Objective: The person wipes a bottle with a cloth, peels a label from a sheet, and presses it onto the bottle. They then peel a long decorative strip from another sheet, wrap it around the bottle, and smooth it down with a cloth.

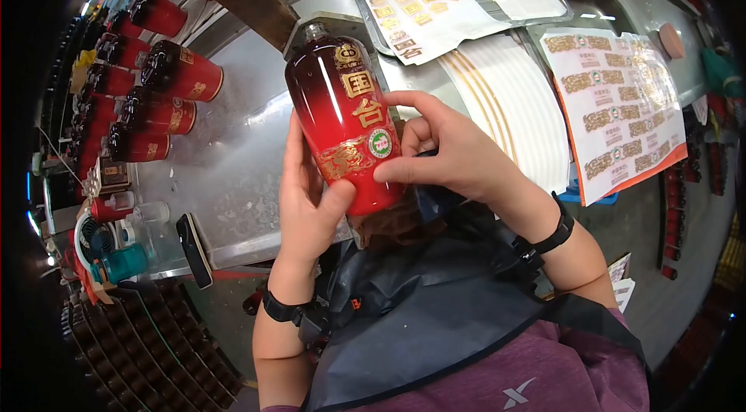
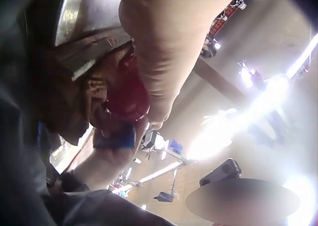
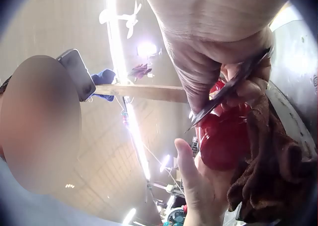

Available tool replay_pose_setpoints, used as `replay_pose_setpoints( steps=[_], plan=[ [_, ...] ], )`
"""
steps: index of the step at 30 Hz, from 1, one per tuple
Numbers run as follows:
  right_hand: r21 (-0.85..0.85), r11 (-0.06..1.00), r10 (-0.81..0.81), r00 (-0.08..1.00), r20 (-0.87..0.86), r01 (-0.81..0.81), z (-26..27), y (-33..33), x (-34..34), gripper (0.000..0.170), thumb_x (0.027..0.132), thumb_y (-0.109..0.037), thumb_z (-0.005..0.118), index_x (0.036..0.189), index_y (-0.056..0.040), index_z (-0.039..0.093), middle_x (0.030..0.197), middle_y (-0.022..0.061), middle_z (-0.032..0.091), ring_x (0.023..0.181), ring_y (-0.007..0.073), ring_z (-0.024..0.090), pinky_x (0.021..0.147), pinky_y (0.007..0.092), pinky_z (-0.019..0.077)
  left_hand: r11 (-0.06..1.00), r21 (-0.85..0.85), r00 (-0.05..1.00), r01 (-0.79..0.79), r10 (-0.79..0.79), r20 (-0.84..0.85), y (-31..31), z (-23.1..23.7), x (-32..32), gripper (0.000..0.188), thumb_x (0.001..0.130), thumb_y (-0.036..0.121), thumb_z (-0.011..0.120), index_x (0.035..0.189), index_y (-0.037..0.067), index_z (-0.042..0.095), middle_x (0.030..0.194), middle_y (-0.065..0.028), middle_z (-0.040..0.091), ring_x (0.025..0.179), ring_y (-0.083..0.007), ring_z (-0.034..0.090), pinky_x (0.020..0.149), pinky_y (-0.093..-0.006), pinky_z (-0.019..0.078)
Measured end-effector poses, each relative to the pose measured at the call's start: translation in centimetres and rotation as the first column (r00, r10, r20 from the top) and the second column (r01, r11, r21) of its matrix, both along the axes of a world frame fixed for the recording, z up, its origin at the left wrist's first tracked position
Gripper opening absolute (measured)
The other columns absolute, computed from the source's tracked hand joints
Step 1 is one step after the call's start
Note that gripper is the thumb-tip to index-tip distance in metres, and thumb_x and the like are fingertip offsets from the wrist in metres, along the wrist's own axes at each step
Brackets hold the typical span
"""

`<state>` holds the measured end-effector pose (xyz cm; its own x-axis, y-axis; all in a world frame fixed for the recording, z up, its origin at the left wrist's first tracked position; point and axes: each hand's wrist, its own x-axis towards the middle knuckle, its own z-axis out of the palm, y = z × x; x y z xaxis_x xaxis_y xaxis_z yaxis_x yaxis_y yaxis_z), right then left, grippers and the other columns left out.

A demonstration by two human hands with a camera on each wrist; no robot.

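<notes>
Around the metal table (image 1: 241, 179), unused stickers (image 1: 602, 82) are waiting — left hand (image 1: 303, 210) is grasping the already-labelled bottle (image 1: 330, 120), right hand (image 1: 447, 149) clutching a dark tool (image 3: 231, 89).

1. I'm looking over a metal tabletop (image 1: 233, 140), grey and shiny, with pale smudges on the bare stretch left of centre.
2. Along its left edge I can make out a group of red-and-dark bottles (image 1: 183, 70).
3. By the near left corner I see a dark phone (image 1: 193, 250).
4. Toward the far edge, I have a shallow tray (image 1: 556, 6).
5. Nearer me lie white strips (image 1: 536, 113) with gold stripes.
6. Right of those, a printed sheet (image 1: 622, 113) reaches the near edge.
</notes>
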<state>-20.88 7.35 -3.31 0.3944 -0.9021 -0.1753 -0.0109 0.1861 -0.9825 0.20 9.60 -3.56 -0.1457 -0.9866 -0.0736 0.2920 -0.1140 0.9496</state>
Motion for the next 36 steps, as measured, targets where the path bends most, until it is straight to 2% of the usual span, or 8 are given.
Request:
replay_pose_setpoints(
  steps=[2, 7, 15, 17, 19, 21, 27, 36],
  plan=[
    [0.186, 0.983, -0.026, 0.982, 0.186, -0.009, -0.2, -0.2, -0.1, 0.066, 0.089, -0.017, 0.077, 0.144, -0.0014, 0.044, 0.072, -0.0033, 0.055, 0.070, 0.0040, 0.053, 0.069, 0.0196, 0.0414, 0.999, 0.025, 0.994, -0.025, 0.022, 0.107, -0.5, 1.4, -1.1, 0.103, 0.080, 0.011, 0.079, 0.157, 0.000, 0.012, 0.145, -0.0179, 0.046, 0.128, -0.0252, 0.053, 0.106, -0.0380, 0.0460],
    [0.211, 0.977, -0.018, 0.975, 0.222, -0.030, -0.4, -0.2, -0.2, 0.060, 0.094, -0.020, 0.071, 0.144, -0.0013, 0.043, 0.072, -0.0036, 0.054, 0.070, 0.0040, 0.051, 0.067, 0.0204, 0.0405, 0.999, 0.010, 0.944, -0.040, 0.035, 0.327, -0.4, 1.8, -2.1, 0.089, 0.085, 0.000, 0.071, 0.156, 0.000, 0.016, 0.136, -0.0159, 0.053, 0.118, -0.0215, 0.059, 0.100, -0.0360, 0.0508],
    [0.202, 0.979, -0.008, 0.974, 0.225, -0.038, -0.6, -0.3, -0.2, 0.062, 0.093, -0.021, 0.073, 0.144, -0.0015, 0.043, 0.073, -0.0036, 0.054, 0.070, 0.0037, 0.051, 0.067, 0.0202, 0.0401, 0.999, 0.030, 0.959, -0.012, 0.003, 0.282, -0.3, 1.7, -1.5, 0.095, 0.082, 0.001, 0.073, 0.157, 0.001, 0.014, 0.139, -0.0156, 0.051, 0.123, -0.0228, 0.056, 0.102, -0.0377, 0.0495],
    [0.171, 0.985, -0.046, 0.961, 0.272, -0.001, -1.0, -0.3, 0.0, 0.065, 0.090, -0.027, 0.077, 0.137, 0.0037, 0.046, 0.069, -0.0023, 0.059, 0.062, 0.0024, 0.049, 0.056, 0.0197, 0.0380, 1.000, 0.026, 0.966, 0.001, -0.007, 0.260, -0.2, 1.5, -1.2, 0.094, 0.083, 0.002, 0.072, 0.157, 0.002, 0.014, 0.139, -0.0155, 0.050, 0.124, -0.0228, 0.056, 0.103, -0.0380, 0.0485],
    [0.171, 0.985, -0.044, 0.960, 0.277, -0.004, -1.5, -0.4, 0.0, 0.064, 0.090, -0.027, 0.077, 0.137, 0.0037, 0.046, 0.070, -0.0022, 0.059, 0.062, 0.0024, 0.049, 0.056, 0.0195, 0.0381, 1.000, 0.023, 0.971, 0.012, -0.017, 0.238, -0.3, 1.4, -1.0, 0.093, 0.084, 0.003, 0.071, 0.157, 0.002, 0.014, 0.140, -0.0155, 0.050, 0.125, -0.0228, 0.055, 0.105, -0.0384, 0.0476],
    [0.171, 0.985, -0.042, 0.958, 0.282, -0.007, -1.6, -0.4, 0.0, 0.064, 0.090, -0.027, 0.077, 0.136, 0.0036, 0.047, 0.070, -0.0021, 0.060, 0.062, 0.0024, 0.049, 0.056, 0.0192, 0.0382, 0.997, 0.077, 1.000, 0.018, -0.020, 0.024, -0.5, 1.4, -0.8, 0.088, 0.087, 0.005, 0.068, 0.157, 0.002, 0.015, 0.142, -0.0156, 0.049, 0.126, -0.0225, 0.055, 0.106, -0.0380, 0.0461],
    [0.165, 0.986, -0.053, 0.972, 0.227, 0.015, -1.1, -0.4, 0.1, 0.068, 0.086, -0.028, 0.081, 0.136, 0.0031, 0.047, 0.070, -0.0020, 0.060, 0.061, 0.0036, 0.050, 0.057, 0.0204, 0.0399, 0.998, 0.060, 0.986, 0.006, -0.016, 0.168, -0.5, 1.8, -1.3, 0.083, 0.090, 0.004, 0.063, 0.157, 0.002, 0.015, 0.143, -0.0157, 0.048, 0.126, -0.0225, 0.054, 0.107, -0.0374, 0.0452],
    [0.140, 0.990, -0.013, 0.982, 0.187, -0.014, -1.0, -0.7, -0.1, 0.071, 0.083, -0.027, 0.083, 0.137, 0.0036, 0.047, 0.071, -0.0007, 0.061, 0.063, 0.0051, 0.053, 0.057, 0.0219, 0.0414, 0.999, 0.037, 0.985, 0.027, -0.033, 0.168, -0.3, 1.4, -0.6, 0.084, 0.092, 0.003, 0.063, 0.158, 0.002, 0.012, 0.149, -0.0153, 0.042, 0.132, -0.0232, 0.050, 0.111, -0.0383, 0.0413]
  ],
)
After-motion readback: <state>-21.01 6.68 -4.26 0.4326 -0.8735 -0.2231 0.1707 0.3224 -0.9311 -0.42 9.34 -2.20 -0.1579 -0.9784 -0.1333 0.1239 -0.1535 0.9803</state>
